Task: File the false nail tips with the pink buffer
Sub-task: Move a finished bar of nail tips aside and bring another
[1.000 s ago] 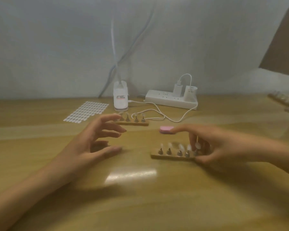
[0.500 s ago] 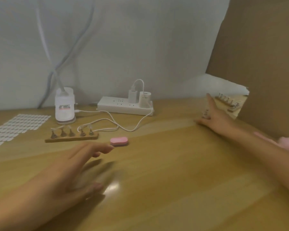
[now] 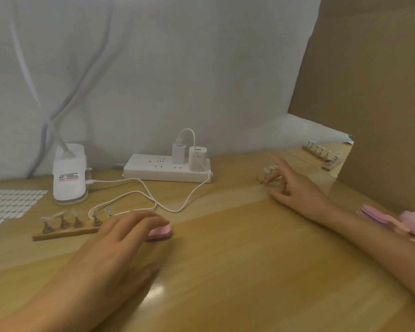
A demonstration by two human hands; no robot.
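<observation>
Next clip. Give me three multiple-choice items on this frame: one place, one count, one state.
1. The buffer lies: A against the wall; B on the sticker sheet; C off the near stand's right end.
2. Chargers in the strip: A one; B two; C four.
3. The buffer is: A flat on the table under the left hand's fingers; B held in the air; C standing on edge.
Answers: C, it sits just past the stand's end; B, two white blocks are plugged in; A, fingers cover it on the wood.
</observation>
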